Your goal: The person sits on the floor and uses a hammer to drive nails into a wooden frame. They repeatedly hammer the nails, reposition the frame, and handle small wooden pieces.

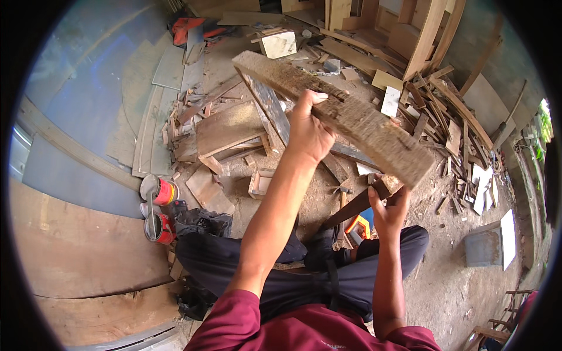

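Note:
My left hand (312,130) is closed around the middle of a rough, weathered plank (374,133), its thumb lying on the upper face. The plank slants from upper left to lower right and looks like one side of a wooden frame, with narrower dark pieces running down from both ends. At the lower right end my right hand (389,212) grips a dark wooden bar (358,205) close to its cut end; its fingers are partly hidden. Below the plank a hammer (343,193) and an orange-handled saw (358,227) lie near my feet. Whether every piece is joined, I cannot tell.
A low wooden bench (228,130) dusted with sawdust stands ahead. Left of my knees are two red cans (165,229) with a stick across them. A scrap wood heap (451,126) fills the right back, and a grey bin (485,247) lies at right.

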`<state>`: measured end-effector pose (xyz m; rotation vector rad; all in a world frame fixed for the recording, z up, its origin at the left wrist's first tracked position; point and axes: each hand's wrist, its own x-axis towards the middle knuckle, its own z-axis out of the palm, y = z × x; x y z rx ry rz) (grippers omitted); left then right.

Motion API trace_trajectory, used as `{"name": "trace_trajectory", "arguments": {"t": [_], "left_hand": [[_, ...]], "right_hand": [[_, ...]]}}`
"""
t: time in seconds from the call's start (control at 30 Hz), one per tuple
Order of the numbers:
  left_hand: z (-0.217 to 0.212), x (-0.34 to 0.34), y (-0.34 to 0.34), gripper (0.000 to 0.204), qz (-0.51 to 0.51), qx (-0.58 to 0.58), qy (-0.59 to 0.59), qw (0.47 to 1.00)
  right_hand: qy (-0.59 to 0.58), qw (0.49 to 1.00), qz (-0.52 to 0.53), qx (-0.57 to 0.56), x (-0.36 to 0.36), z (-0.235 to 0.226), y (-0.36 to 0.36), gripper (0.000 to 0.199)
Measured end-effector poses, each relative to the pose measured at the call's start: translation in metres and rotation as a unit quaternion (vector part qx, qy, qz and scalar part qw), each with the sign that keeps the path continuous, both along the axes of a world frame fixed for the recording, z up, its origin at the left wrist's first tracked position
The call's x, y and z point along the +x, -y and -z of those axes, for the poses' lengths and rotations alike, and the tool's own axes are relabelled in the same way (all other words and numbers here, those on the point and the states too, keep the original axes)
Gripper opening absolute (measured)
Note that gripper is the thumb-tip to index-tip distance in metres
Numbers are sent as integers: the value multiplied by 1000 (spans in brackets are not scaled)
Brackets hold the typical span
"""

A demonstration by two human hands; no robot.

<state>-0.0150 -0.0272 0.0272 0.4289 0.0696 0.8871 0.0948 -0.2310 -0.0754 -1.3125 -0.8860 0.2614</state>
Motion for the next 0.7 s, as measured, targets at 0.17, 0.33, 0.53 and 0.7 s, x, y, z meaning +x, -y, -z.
{"name": "trace_trajectory", "arguments": {"t": [0.17,0.33,0.53,0.7], "left_hand": [[39,-9,-66,39,43,-17,-12,999],[64,-10,-121,41,8,9,-72,997],[45,8,-109,28,14,2,-17,1000],[59,2,-135,41,61,-7,23,998]], "right_hand": [[-5,1000,-2,-25,-7,-11,-8,74],[-3,999,-21,-49,-10,-14,-21,74],[26,997,-6,-73,-12,-16,-27,70],[30,996,-33,-72,-23,-20,-36,74]]}}
